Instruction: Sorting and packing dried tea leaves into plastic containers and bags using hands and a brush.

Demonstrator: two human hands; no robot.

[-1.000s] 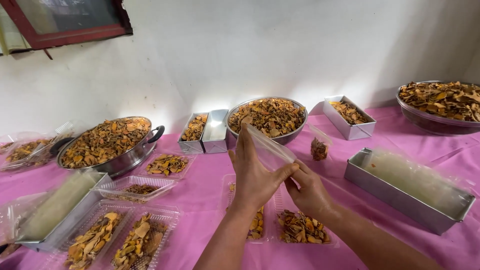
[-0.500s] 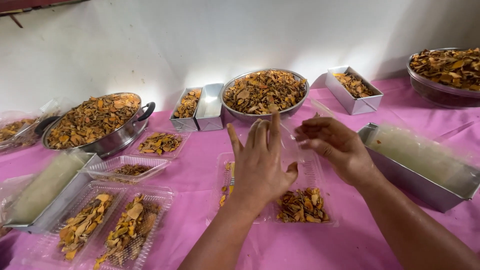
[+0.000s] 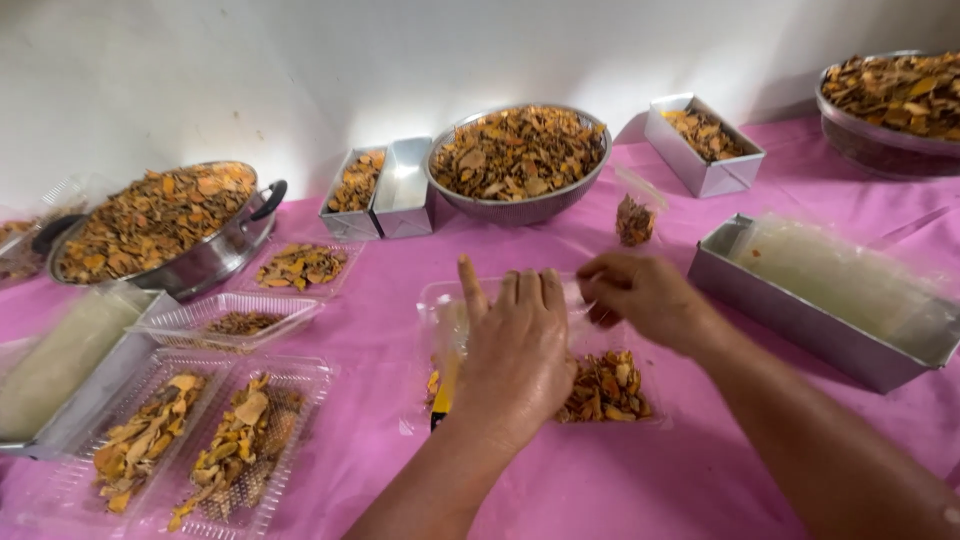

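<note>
A clear plastic clamshell box (image 3: pixel 436 298) lies on the pink tablecloth in front of me, with orange-brown fried chips (image 3: pixel 606 388) showing in its near half. My left hand (image 3: pixel 515 350) lies flat on the lid, fingers spread and pointing away from me. My right hand (image 3: pixel 640 295) is curled at the lid's far right edge, with the fingertips pinching the thin plastic. The hands hide much of the box.
A large metal bowl of chips (image 3: pixel 518 165) stands behind, flanked by small tins (image 3: pixel 378 190), (image 3: pixel 703 145) and a small filled bag (image 3: pixel 635 215). A handled pan (image 3: pixel 160 225) and open trays of chips (image 3: pixel 200 430) are at left. A long tin of plastic bags (image 3: pixel 830 290) is at right.
The raised clear lid has come down over the box. My left hand went from holding it up to lying flat on it, and my right hand dropped to its edge.
</note>
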